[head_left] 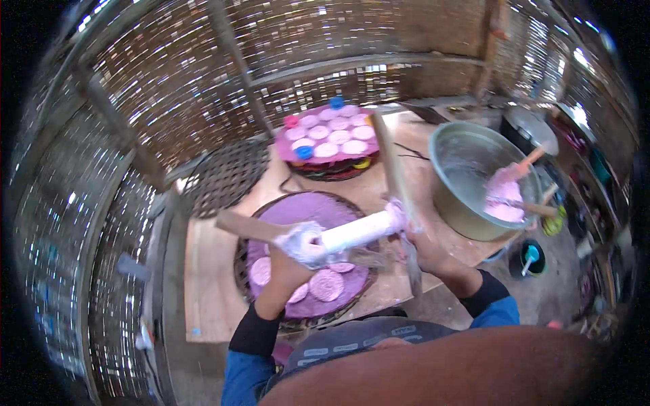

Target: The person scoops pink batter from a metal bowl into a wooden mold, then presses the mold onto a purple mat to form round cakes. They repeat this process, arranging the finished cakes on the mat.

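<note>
Both hands hold a white tube press (359, 231) sideways in front of me, with a wooden bar at either end. My left hand (291, 260) is closed at the left end, where pale, crumpled, plastic-like material covers the grip. At the right end my right hand (430, 254) closes around the other bar; its fingers are partly hidden and blurred. Pink paste smears that end. Below the press lies a round woven tray (238, 271) covered with purple cloth (305, 206), carrying several lacy pink rounds of pressed dough (326, 285).
A second cloth-covered stack (328, 174) behind holds several pink rounds, with blue and pink caps. A large metal pot (443, 196) at right contains pink dough (506, 196) and wooden-handled tools. An empty woven tray (227, 177) leans at left. Everything stands on a wooden table (210, 291).
</note>
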Tool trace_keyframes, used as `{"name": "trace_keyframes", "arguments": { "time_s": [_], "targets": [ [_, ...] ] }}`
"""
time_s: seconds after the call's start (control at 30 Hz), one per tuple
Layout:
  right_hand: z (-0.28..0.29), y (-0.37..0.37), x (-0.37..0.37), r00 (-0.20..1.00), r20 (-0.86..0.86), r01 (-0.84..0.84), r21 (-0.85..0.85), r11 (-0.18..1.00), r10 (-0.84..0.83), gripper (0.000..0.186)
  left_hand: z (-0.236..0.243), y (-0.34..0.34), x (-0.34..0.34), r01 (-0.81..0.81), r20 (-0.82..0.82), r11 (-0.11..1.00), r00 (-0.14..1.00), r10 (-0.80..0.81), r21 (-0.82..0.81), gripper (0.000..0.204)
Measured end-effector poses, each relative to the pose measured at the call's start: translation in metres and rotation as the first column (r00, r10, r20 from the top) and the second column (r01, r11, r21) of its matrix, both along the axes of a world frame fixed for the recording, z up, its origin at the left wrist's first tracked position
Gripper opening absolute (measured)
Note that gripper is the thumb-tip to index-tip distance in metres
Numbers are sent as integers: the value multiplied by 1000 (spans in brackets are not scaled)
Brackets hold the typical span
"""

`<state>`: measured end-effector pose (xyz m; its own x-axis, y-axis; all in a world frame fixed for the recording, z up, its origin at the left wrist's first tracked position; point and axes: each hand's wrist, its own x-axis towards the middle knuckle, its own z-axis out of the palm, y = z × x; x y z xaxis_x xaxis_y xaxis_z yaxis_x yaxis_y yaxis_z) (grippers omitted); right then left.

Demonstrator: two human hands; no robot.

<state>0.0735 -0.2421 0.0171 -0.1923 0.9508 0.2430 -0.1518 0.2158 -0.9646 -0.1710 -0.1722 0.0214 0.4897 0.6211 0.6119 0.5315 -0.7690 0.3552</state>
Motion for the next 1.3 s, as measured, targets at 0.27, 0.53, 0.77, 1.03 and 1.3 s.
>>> {"name": "trace_keyframes", "arguments": {
  "time_s": [0.27, 0.53, 0.77, 1.03, 1.3],
  "targets": [
    [40, -5, -45, 811, 554, -13, 338, 941, -188, 76, 10, -25, -38, -7, -58, 980, 998, -5, -198, 33],
    [4, 11, -66, 744, 662, -188, 330, 925, -85, 88, -47, -25, -19, -28, -46, 907, 999, 10, -419, 26],
    [28, 112, -69, 713, 252, -372, -654, 659, 654, 99, -45, 53, -56, -57, 183, 866, 968, 169, -497, 49],
    [19, 185, -72, 654, 26, -558, -659, 504, 756, 73, 7, 151, -132, 784, 980, 603, -38, -195, 151, 81],
    [3, 242, -86, 544, 167, -468, -753, 462, 822, 78, -40, 189, -132, 885, 942, 324, -309, -127, 334, 46]
  ]
}}
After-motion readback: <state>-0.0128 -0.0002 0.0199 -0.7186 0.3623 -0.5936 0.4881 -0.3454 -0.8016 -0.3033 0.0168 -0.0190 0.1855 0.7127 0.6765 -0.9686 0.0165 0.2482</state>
